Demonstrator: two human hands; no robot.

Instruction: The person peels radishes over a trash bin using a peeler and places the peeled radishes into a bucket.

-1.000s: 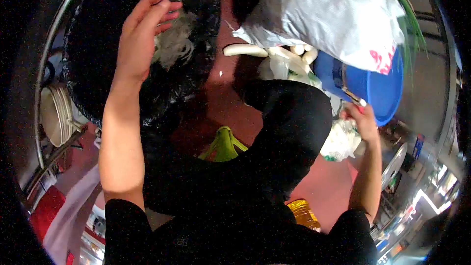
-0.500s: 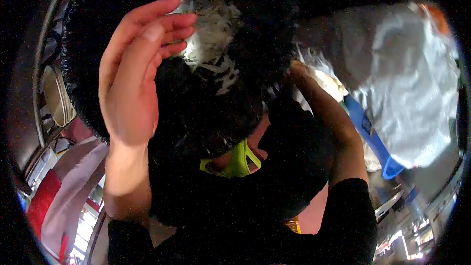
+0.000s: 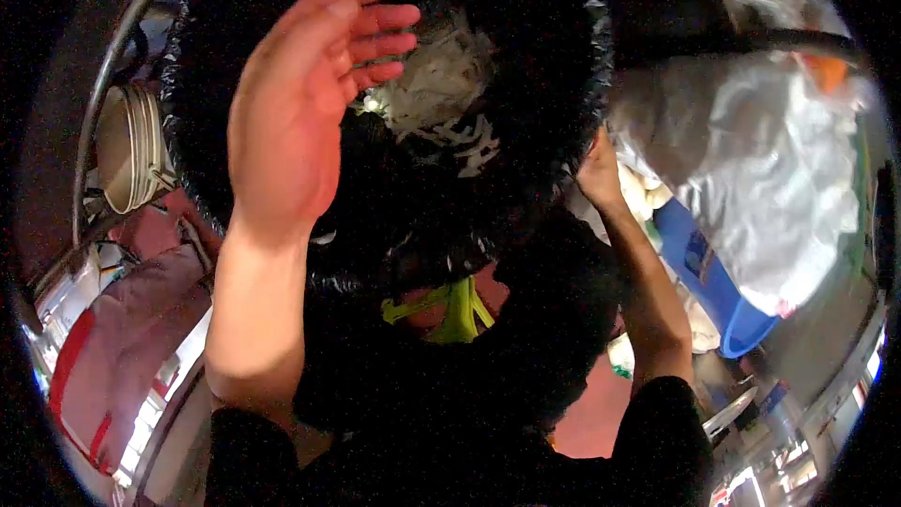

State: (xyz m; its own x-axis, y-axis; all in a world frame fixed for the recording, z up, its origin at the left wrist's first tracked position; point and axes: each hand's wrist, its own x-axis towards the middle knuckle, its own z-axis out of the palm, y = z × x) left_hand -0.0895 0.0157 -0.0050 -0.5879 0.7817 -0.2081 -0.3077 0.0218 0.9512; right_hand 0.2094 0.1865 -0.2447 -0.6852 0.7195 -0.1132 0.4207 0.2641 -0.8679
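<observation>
My left hand hovers over a large round bin lined with a black bag, its fingers stretched and apart, holding nothing. Pale, thin peelings lie inside the bin, beyond those fingertips. At the bin's right rim is my right hand, closed, with a small reddish spot near its fingers; what it grips is too dark and partly hidden. White, long vegetables show just right of that hand, beside a blue basin.
A large silvery-white sack covers part of the basin. Stacked round pale items stand left beside a curved metal bar. A yellow-green object sits on the reddish floor below the bin.
The bin now fills more of the view's middle. My right hand has moved from beside the blue basin to the bin's rim; the tool seen in it earlier is no longer clear. My left hand stays open.
</observation>
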